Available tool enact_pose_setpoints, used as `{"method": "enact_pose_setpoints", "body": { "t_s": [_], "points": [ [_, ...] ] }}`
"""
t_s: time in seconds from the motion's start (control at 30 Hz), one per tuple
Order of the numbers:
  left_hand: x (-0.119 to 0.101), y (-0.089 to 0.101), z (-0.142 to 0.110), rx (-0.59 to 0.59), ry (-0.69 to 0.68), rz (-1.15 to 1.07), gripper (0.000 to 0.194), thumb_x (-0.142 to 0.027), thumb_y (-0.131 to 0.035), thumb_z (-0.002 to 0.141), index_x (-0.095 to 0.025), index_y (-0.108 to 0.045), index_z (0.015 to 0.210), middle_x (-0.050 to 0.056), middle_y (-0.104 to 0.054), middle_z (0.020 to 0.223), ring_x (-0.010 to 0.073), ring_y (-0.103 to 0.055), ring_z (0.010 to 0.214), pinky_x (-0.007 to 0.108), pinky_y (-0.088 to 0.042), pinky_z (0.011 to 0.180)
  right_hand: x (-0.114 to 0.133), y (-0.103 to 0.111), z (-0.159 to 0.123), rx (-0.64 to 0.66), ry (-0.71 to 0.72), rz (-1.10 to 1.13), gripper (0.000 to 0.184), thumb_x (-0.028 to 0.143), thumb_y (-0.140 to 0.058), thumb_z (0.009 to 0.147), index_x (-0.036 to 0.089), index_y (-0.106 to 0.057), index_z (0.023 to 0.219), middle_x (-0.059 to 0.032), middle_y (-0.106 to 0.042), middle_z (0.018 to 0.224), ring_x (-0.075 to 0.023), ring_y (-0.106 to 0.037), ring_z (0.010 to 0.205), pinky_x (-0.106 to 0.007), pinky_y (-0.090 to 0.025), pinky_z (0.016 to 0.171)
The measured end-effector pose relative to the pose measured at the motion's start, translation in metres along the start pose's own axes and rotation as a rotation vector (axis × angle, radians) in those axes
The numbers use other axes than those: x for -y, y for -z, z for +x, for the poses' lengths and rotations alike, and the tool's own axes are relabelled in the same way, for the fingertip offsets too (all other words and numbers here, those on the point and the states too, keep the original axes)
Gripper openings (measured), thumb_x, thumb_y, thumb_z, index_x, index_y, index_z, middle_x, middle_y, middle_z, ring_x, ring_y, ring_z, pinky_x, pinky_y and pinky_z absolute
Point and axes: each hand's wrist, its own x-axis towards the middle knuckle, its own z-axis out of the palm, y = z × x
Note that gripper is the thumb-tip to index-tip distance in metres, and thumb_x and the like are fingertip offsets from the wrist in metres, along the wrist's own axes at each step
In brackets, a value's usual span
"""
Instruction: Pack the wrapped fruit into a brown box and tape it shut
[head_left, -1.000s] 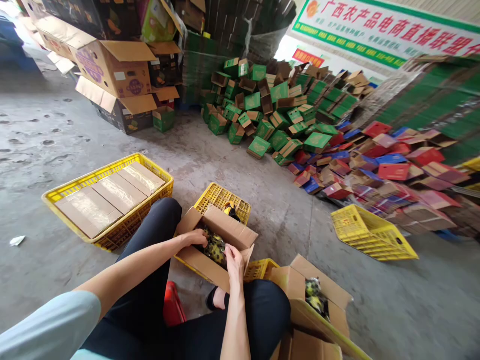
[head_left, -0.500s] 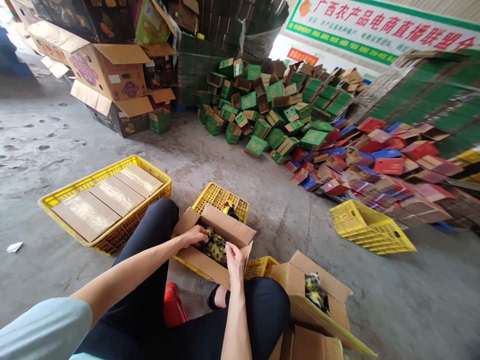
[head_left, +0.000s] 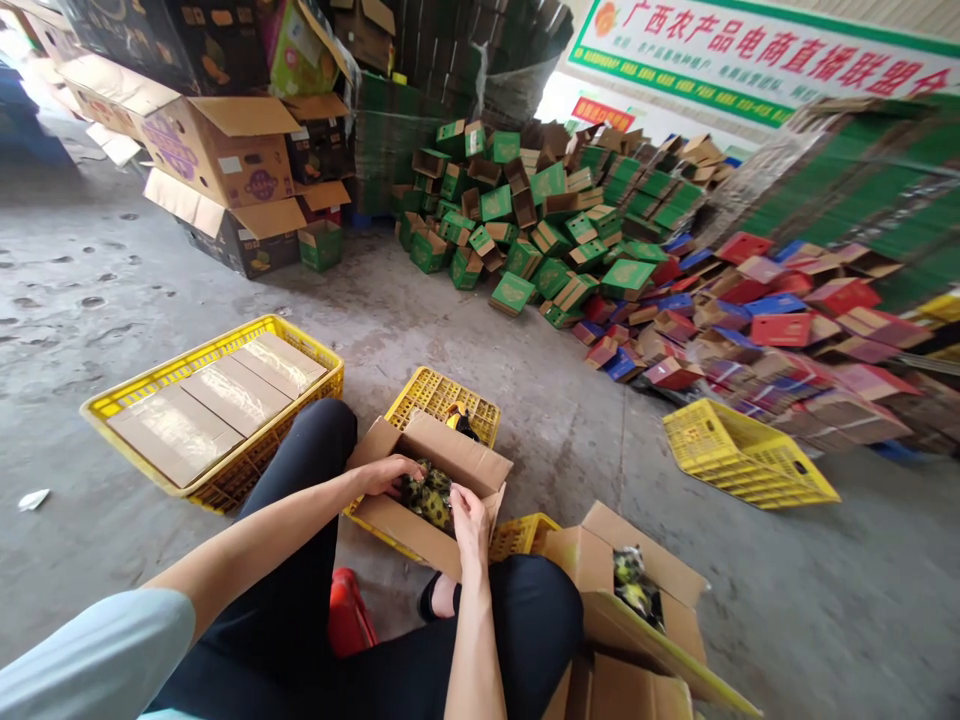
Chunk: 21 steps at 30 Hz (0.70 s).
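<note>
Within the open carton [head_left: 459,452], the left hand [head_left: 394,474], fingers loosely curled, touches the spotted bag [head_left: 429,500]; whether it grasps cannot be told. The bag lies between both hands; the right hand [head_left: 469,518] pinches its edge.

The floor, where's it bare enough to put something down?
Bare floor lies between the middle open box and the lone yellow crate, and between the taped-box crate and stacked cartons. Beside the right knee, open boxes crowd together.
</note>
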Motion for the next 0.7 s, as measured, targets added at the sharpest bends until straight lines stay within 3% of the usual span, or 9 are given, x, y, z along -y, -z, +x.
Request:
{"method": "enact_pose_setpoints", "body": {
  "t_s": [0.1,0.27,0.33,0.43,0.53,0.63,0.7],
  "points": [
    [0.003,-0.003,-0.003,-0.02,-0.044,0.035,0.061,-0.037,-0.071,0.068,-0.021,-0.077,0.126,0.011,-0.07,0.142,0.0362,-0.057,0.135,0.035,-0.053,0.089,0.0,0.0,0.0,-0.003,-0.001,0.027,0.052,0.064,-0.066,0.082,0.023,-0.085,0.109,-0.0116,-0.085,0.114,-0.0323,-0.081,0.106,-0.043,-0.064,0.098],
    [0.004,-0.007,-0.007,-0.193,-0.322,0.081,0.052,-0.043,-0.083,0.069,-0.017,-0.081,0.114,0.012,-0.066,0.142,0.0321,-0.061,0.125,0.03,-0.051,0.085,0.003,-0.001,0.0,-0.005,-0.01,0.134,0.056,0.066,-0.072,0.08,0.021,-0.085,0.111,-0.0136,-0.084,0.117,-0.0336,-0.08,0.109,-0.044,-0.065,0.098],
    [0.001,-0.006,-0.01,-0.124,-0.347,-0.049,0.056,-0.048,-0.089,0.068,-0.017,-0.079,0.113,0.011,-0.07,0.131,0.0275,-0.065,0.115,0.029,-0.051,0.084,0.006,-0.001,-0.001,0.009,-0.03,0.203,0.06,0.065,-0.071,0.081,0.02,-0.082,0.119,-0.0152,-0.081,0.126,-0.0342,-0.078,0.116,-0.044,-0.064,0.1],
    [-0.004,-0.004,-0.015,0.071,-0.304,-0.267,0.058,-0.053,-0.095,0.068,-0.019,-0.076,0.111,0.007,-0.074,0.114,0.0214,-0.068,0.101,0.03,-0.053,0.083,0.013,-0.002,-0.003,0.022,-0.049,0.313,0.067,0.063,-0.072,0.083,0.021,-0.075,0.136,-0.0149,-0.072,0.146,-0.0332,-0.07,0.133,-0.042,-0.062,0.104],
    [-0.008,-0.005,-0.022,0.233,-0.263,-0.346,0.061,-0.053,-0.099,0.067,-0.02,-0.074,0.112,0.006,-0.074,0.109,0.0191,-0.069,0.095,0.03,-0.055,0.082,0.022,-0.001,-0.008,0.03,-0.039,0.397,0.071,0.062,-0.074,0.084,0.024,-0.069,0.144,-0.0117,-0.066,0.154,-0.031,-0.061,0.144,-0.04,-0.059,0.109],
    [-0.008,-0.007,-0.027,0.349,-0.253,-0.344,0.069,-0.051,-0.102,0.066,-0.02,-0.073,0.121,0.009,-0.073,0.115,0.0195,-0.07,0.095,0.03,-0.056,0.081,0.028,0.002,-0.011,0.042,-0.042,0.449,0.064,0.064,-0.075,0.084,0.023,-0.075,0.133,-0.0122,-0.073,0.145,-0.0323,-0.068,0.135,-0.04,-0.061,0.104],
    [-0.006,-0.007,-0.027,0.348,-0.253,-0.336,0.077,-0.048,-0.104,0.064,-0.021,-0.072,0.13,0.011,-0.073,0.121,0.0211,-0.071,0.099,0.03,-0.057,0.082,0.03,0.004,-0.011,0.017,-0.073,0.468,0.061,0.066,-0.077,0.08,0.02,-0.08,0.12,-0.0141,-0.078,0.132,-0.0336,-0.073,0.123,-0.04,-0.064,0.096]
  ]
}}
